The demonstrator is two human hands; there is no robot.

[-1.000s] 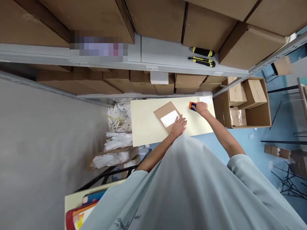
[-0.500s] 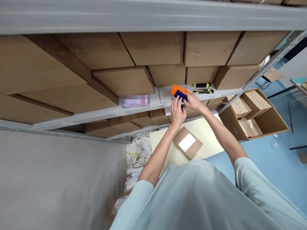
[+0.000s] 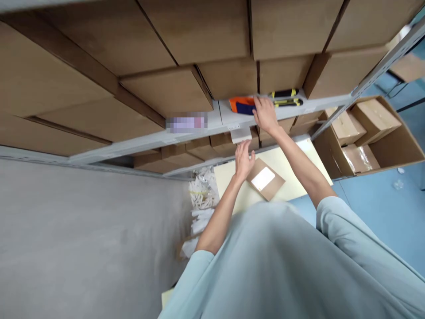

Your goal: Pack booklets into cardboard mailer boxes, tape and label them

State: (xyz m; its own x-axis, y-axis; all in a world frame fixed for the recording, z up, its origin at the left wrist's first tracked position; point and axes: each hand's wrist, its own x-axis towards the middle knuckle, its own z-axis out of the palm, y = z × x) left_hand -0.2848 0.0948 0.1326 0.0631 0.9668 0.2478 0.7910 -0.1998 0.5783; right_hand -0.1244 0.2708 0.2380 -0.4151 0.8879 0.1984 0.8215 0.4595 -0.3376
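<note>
My right hand (image 3: 264, 114) is closed on the right end of an orange and dark blue object (image 3: 242, 106), which rests on the grey shelf (image 3: 215, 118). Two yellow and black cutters (image 3: 284, 93) lie just right of it. Lower and to the left, my left hand (image 3: 244, 160) has its fingers apart and holds nothing. It is beside a brown cardboard package (image 3: 269, 186) with a white label, lying on a pale yellow surface (image 3: 295, 184). A white paper (image 3: 241, 134) hangs from the shelf edge above my left hand.
Cardboard boxes (image 3: 215, 26) fill the shelves above and below. An open carton (image 3: 395, 155) with smaller boxes stands at right. A blurred purple item (image 3: 187, 122) lies on the shelf; white scraps (image 3: 204, 190) are piled by the grey wall (image 3: 83, 230).
My left hand has come off the orange and blue object and moved down. The object now lies flatter on the shelf under my right hand. The view has shifted downward.
</note>
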